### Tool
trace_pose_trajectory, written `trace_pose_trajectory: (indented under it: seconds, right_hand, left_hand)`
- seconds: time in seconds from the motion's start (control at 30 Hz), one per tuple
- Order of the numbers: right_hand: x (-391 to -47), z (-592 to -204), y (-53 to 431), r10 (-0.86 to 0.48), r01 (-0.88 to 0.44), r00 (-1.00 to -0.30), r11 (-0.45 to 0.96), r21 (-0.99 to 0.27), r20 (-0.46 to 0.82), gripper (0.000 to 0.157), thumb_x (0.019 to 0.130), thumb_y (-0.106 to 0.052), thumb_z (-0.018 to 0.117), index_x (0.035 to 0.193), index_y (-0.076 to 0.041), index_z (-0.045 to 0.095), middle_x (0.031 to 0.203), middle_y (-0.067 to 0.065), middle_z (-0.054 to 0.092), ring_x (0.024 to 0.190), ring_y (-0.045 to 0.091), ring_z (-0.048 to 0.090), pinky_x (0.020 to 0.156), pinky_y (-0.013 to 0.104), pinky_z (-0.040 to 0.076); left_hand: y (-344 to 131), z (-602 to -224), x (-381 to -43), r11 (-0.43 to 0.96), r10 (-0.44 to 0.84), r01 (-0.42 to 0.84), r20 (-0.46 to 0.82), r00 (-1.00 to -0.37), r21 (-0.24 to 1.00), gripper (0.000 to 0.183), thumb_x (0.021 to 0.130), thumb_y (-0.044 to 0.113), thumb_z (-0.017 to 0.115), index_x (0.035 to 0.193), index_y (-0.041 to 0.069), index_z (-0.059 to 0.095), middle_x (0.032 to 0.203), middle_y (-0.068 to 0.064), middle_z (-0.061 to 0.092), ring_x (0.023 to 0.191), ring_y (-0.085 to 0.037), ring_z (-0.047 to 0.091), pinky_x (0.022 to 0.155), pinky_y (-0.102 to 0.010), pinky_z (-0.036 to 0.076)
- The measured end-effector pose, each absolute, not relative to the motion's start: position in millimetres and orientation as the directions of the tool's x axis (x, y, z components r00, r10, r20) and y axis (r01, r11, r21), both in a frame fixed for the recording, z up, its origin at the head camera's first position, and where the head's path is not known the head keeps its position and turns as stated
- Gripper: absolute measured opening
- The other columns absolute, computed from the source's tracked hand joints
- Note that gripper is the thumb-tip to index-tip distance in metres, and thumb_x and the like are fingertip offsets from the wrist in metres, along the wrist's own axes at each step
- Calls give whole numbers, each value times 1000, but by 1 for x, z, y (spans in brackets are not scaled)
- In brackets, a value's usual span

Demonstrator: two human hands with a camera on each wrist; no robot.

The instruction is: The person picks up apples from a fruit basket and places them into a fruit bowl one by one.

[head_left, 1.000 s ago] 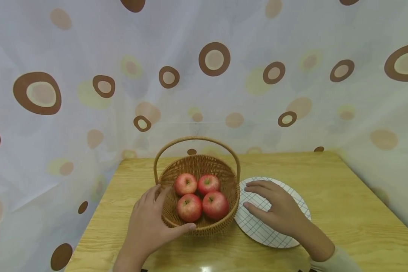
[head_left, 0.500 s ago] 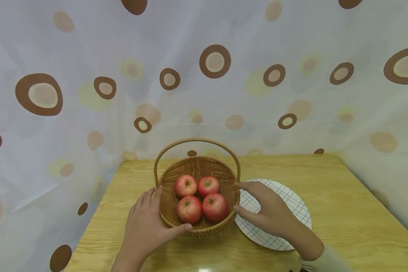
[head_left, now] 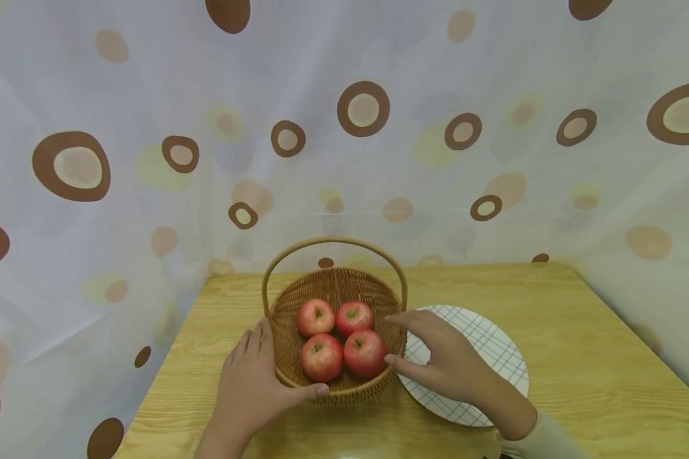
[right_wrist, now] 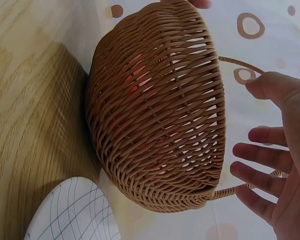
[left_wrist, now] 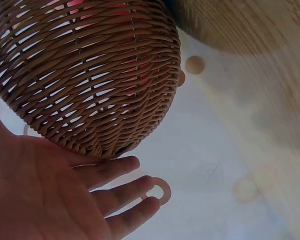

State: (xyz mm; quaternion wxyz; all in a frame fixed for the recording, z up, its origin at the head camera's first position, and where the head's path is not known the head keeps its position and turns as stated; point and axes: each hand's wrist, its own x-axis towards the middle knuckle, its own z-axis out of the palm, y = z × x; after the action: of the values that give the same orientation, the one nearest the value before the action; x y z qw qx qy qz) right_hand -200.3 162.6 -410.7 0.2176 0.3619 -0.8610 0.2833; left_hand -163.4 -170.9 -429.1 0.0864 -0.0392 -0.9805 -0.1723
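A: Where did we find the apples (head_left: 322, 357)?

B: We counted four, two behind two, inside the wicker basket (head_left: 334, 280), which stood on the wooden table (head_left: 585, 363) with its handle (head_left: 333, 240) arched upright.

A: How did we see the left hand (head_left: 252, 386) placed?

B: It lay against the basket's left side, the thumb along the front rim. In the left wrist view we saw three fingers extended and slightly spread, released rather than clenched.

A: And the right hand (head_left: 450, 357)?

B: We saw it over the basket's right rim, fingers apart and released, grasping nothing. Its thumb tip was near the front right apple (head_left: 365, 354); we could not tell whether they touched.

A: What did we note around them?

B: A round white plate (head_left: 502, 357) with a blue grid lay just right of the basket, partly beneath the right forearm in our head view. Behind stood a spotted cloth (head_left: 413, 57).
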Motion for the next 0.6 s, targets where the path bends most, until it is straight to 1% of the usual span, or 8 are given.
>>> trace_pose_trajectory:
  seconds: [0.2, 0.4, 0.6]
  right_hand:
    - [-200, -414, 160, -511, -751, -643, 567, -338, 571, 53, 91, -34, 86, 139, -22, 67, 135, -5, 72, 124, 17, 68, 100, 46, 60]
    - [-201, -416, 157, -531, -767, -633, 532, -360, 564, 49, 92, -31, 85, 136, -21, 68, 133, -7, 71, 124, 16, 67, 101, 45, 59]
    - [-202, -418, 154, -540, -788, -606, 510, -346, 584, 47, 92, -30, 85, 134, -19, 70, 130, -8, 71, 120, 14, 68, 99, 43, 60]
  left_hand:
    - [-168, -426, -165, 931, 51, 94, 129, -990, 354, 162, 59, 107, 58, 166, -8, 17, 172, -31, 21, 157, -56, 27, 121, -71, 34]
    - [-165, -421, -165, 931, 46, 76, 92, -995, 356, 165, 58, 109, 55, 166, -9, 14, 174, -31, 14, 159, -56, 21, 124, -71, 30]
    - [-164, -418, -164, 940, 54, 83, 94, -994, 332, 162, 61, 105, 60, 167, -8, 10, 174, -30, 10, 159, -56, 19, 126, -69, 27]
